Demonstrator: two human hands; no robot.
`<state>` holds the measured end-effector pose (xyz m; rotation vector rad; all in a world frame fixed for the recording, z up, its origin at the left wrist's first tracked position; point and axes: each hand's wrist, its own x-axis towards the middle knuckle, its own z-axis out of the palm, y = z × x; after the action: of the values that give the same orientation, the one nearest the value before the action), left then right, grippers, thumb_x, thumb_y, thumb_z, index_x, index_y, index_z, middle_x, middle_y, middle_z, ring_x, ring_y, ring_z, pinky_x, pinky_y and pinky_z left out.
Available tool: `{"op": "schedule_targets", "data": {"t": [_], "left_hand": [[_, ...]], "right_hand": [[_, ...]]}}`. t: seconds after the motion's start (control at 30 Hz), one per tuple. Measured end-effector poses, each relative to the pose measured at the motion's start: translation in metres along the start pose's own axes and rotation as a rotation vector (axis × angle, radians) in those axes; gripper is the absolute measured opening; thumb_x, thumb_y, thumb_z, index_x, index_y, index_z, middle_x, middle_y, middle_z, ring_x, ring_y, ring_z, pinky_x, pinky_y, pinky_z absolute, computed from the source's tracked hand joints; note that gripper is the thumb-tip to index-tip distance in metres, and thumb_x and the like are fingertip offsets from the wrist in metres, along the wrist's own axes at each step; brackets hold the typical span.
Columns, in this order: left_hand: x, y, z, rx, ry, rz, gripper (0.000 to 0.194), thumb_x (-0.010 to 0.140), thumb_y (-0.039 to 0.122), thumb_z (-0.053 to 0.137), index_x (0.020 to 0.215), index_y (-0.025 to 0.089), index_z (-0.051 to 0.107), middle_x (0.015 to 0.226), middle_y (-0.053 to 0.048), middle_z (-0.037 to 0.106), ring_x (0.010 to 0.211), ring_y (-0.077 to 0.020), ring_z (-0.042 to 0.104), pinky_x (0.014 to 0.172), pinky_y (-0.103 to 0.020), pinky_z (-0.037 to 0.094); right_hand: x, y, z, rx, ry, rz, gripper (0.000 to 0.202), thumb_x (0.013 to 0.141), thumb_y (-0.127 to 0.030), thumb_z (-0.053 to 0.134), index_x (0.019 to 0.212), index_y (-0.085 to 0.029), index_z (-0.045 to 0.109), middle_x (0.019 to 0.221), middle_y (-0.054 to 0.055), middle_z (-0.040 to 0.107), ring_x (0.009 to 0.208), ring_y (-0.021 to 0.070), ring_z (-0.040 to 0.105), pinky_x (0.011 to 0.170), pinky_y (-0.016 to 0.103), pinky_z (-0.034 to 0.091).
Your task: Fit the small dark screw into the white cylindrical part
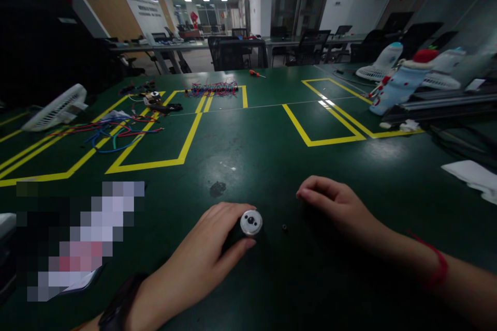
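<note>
My left hand [217, 243] is wrapped round a small cylinder [251, 222] whose round silver end, with a dark centre and small holes, faces up. A tiny dark part [284, 227] lies on the green table [248, 165], just right of the cylinder. Beyond that part, my right hand [334, 201] rests near the table with its fingers curled and pressed together. Whether anything small sits between those fingertips cannot be made out.
Coloured wires [116, 132] and a wire bundle [213, 89] lie at the back left, near a white fan [58, 108]. An orange screwdriver [255, 73] lies at the far edge. A blue plush-like bottle [399, 85], metal bars [458, 106] and a white cloth [471, 176] are right.
</note>
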<state>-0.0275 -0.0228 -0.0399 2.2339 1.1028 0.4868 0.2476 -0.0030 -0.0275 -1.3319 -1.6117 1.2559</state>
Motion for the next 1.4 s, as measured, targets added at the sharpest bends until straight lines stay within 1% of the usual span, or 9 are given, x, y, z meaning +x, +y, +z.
{"op": "schedule_targets", "data": {"t": [0.1,0.2,0.43,0.6,0.7,0.9,1.17,1.3,1.4], "left_hand": [[0.001,0.001,0.001,-0.003,0.007,-0.005,0.039,0.092,0.021,0.059,0.126,0.033,0.043,0.123,0.0,0.055,0.113,-0.0215,0.05,0.099,-0.04,0.041],[0.001,0.001,0.001,-0.006,0.011,-0.009,0.04,0.093,0.021,0.059,0.127,0.034,0.043,0.122,0.001,0.055,0.111,-0.021,0.05,0.098,-0.039,0.041],[0.004,0.0,0.002,-0.016,0.026,0.017,0.033,0.092,0.021,0.06,0.12,0.031,0.047,0.118,0.0,0.057,0.109,-0.0218,0.051,0.096,-0.039,0.042],[0.003,-0.002,0.003,-0.029,0.037,0.026,0.035,0.091,0.021,0.062,0.12,0.031,0.046,0.118,0.0,0.056,0.109,-0.0213,0.051,0.096,-0.038,0.041],[0.003,-0.002,0.004,-0.035,0.042,0.028,0.036,0.091,0.02,0.062,0.12,0.031,0.046,0.119,0.0,0.056,0.111,-0.0213,0.05,0.097,-0.038,0.041],[0.003,-0.001,0.003,-0.047,0.038,0.03,0.035,0.091,0.02,0.062,0.12,0.03,0.046,0.118,-0.001,0.056,0.11,-0.0216,0.051,0.096,-0.039,0.041],[0.004,0.0,0.001,-0.041,0.033,0.028,0.033,0.091,0.02,0.062,0.119,0.03,0.047,0.119,0.0,0.057,0.11,-0.0211,0.051,0.096,-0.038,0.041],[0.003,0.0,0.0,-0.026,0.022,0.017,0.036,0.09,0.019,0.062,0.121,0.031,0.047,0.118,0.001,0.057,0.109,-0.0208,0.052,0.096,-0.038,0.041],[0.003,0.0,0.0,-0.014,0.016,0.01,0.036,0.091,0.022,0.061,0.123,0.031,0.046,0.12,0.001,0.057,0.11,-0.0206,0.051,0.098,-0.038,0.041]], "right_hand": [[-0.006,-0.002,0.006,-0.386,-0.178,-0.233,0.015,0.082,-0.024,0.065,0.097,-0.021,0.067,0.106,0.007,0.059,0.099,0.0219,0.056,0.086,0.038,0.047],[-0.008,0.0,0.012,-0.585,-0.215,-0.332,0.018,0.08,-0.02,0.066,0.098,-0.022,0.069,0.111,0.008,0.057,0.104,0.0243,0.053,0.089,0.042,0.046],[0.002,-0.017,0.026,-0.422,-0.153,-0.441,0.014,0.085,-0.016,0.062,0.098,-0.018,0.067,0.108,0.006,0.056,0.099,0.0169,0.057,0.086,0.03,0.049],[0.011,-0.042,0.042,-0.479,-0.141,-0.534,0.013,0.084,-0.022,0.064,0.096,-0.018,0.069,0.107,0.006,0.059,0.098,0.0191,0.057,0.086,0.034,0.047],[0.014,-0.047,0.046,-0.554,-0.162,-0.535,0.012,0.083,-0.022,0.065,0.093,-0.018,0.07,0.104,0.006,0.061,0.096,0.0208,0.057,0.084,0.036,0.046],[0.012,-0.046,0.045,-0.495,-0.118,-0.549,0.01,0.085,-0.023,0.063,0.092,-0.017,0.069,0.099,0.006,0.062,0.091,0.0186,0.058,0.08,0.032,0.046],[0.007,-0.044,0.045,-0.541,-0.139,-0.532,0.014,0.084,-0.027,0.064,0.095,-0.02,0.07,0.109,0.005,0.061,0.097,0.0201,0.058,0.084,0.034,0.045],[0.0,-0.035,0.029,-0.374,-0.108,-0.441,0.013,0.086,-0.021,0.061,0.097,-0.018,0.066,0.101,0.005,0.061,0.09,0.0161,0.059,0.078,0.029,0.048],[-0.003,-0.021,0.015,-0.281,-0.061,-0.281,0.008,0.088,-0.023,0.059,0.091,-0.019,0.065,0.091,0.003,0.062,0.082,0.0154,0.058,0.072,0.028,0.048]]}}
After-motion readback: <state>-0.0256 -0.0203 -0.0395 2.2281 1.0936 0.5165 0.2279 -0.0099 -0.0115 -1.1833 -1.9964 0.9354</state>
